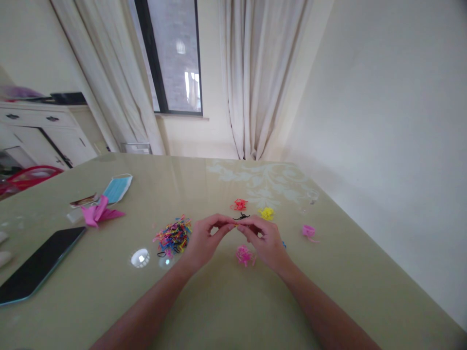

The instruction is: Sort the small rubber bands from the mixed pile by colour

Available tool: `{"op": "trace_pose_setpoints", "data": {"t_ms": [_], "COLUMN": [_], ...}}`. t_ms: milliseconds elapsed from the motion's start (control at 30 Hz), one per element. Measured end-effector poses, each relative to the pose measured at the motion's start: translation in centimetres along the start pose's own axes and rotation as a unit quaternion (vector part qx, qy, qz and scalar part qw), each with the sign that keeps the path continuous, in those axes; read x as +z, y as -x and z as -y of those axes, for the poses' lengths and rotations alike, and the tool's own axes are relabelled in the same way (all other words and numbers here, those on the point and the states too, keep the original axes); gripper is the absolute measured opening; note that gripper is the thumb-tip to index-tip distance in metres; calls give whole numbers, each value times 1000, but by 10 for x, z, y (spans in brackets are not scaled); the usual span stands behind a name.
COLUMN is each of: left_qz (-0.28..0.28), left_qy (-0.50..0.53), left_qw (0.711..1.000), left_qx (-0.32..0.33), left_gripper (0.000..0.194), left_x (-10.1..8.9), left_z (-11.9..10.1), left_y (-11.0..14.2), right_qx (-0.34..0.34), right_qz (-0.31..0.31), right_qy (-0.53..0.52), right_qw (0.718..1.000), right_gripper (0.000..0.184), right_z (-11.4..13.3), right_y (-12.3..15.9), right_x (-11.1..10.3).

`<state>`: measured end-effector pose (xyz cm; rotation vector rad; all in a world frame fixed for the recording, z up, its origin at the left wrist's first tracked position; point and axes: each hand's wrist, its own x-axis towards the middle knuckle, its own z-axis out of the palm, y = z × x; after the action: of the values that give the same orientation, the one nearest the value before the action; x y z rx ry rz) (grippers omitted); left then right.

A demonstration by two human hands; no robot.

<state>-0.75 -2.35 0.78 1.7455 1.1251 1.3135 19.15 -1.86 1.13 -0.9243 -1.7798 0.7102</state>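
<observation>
My left hand [206, 240] and my right hand [265, 240] meet above the table, thumbs and forefingers pinched tip to tip. A tiny yellow-orange bit shows between them; it looks like a small rubber band, mostly covered by the fingers. Left of my left hand lies a mixed heap of coloured rubber bands [174, 237]. Sorted little piles surround my right hand: red bands [240, 204], black bands [242, 216], yellow bands [266, 213] and pink bands [244, 255]. A bit of blue bands [284, 244] peeks out behind my right wrist.
A pink tangle [308, 231] lies farther right on the glossy table [226, 311]. On the left are a dark tablet-like device [42, 262], a pink folded-paper figure [99, 212] and a blue face mask [118, 188]. A wall borders the right edge; curtains hang behind.
</observation>
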Motion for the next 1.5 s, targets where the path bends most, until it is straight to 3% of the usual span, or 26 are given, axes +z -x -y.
{"op": "trace_pose_setpoints", "data": {"t_ms": [333, 700, 1133, 1367, 1500], "left_qz": [2, 34, 24, -3, -1], "left_qy": [101, 153, 134, 41, -110], "left_qw": [994, 985, 989, 999, 994], "left_qx": [46, 69, 50, 12, 15], "left_gripper": [13, 7, 11, 17, 22], "left_x": [-3, -4, -5, -1, -10], "left_z": [-13, -21, -21, -13, -1], "left_y": [6, 8, 10, 5, -3], "right_qx": [-92, -108, -111, -81, -13], "right_qz": [-40, -55, -48, -40, -72], "right_qy": [-28, -49, -55, -19, 21], "right_qw": [995, 991, 991, 996, 997], "right_gripper": [12, 13, 12, 10, 19], "right_z": [14, 20, 24, 16, -3], "right_y": [2, 6, 7, 2, -7], "right_x": [-7, -11, -14, -12, -22]}}
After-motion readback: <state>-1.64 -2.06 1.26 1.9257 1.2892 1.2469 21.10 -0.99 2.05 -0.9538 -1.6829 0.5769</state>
